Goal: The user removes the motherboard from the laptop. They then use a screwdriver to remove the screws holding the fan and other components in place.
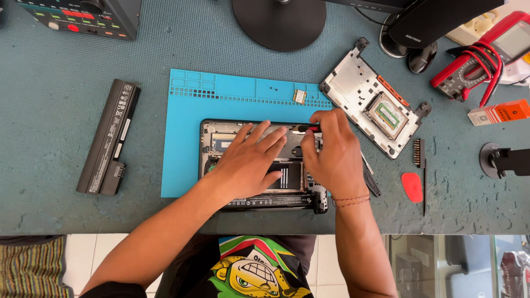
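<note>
An opened laptop base (212,144) lies upside down on a blue work mat (232,94), its inner parts exposed. My left hand (248,160) rests flat on the laptop's middle, fingers spread. My right hand (331,157) is closed around a small screwdriver (303,128) with a red and black handle, its tip pointing left over the laptop's upper edge. A small circuit card (300,96) sits on the mat's far edge.
A black battery pack (109,138) lies left of the mat. The removed silver cover plate (369,107) lies to the right, with a red pick (412,186), a bit strip (419,152) and a red multimeter (486,55) beyond. A monitor foot (279,23) stands at the back.
</note>
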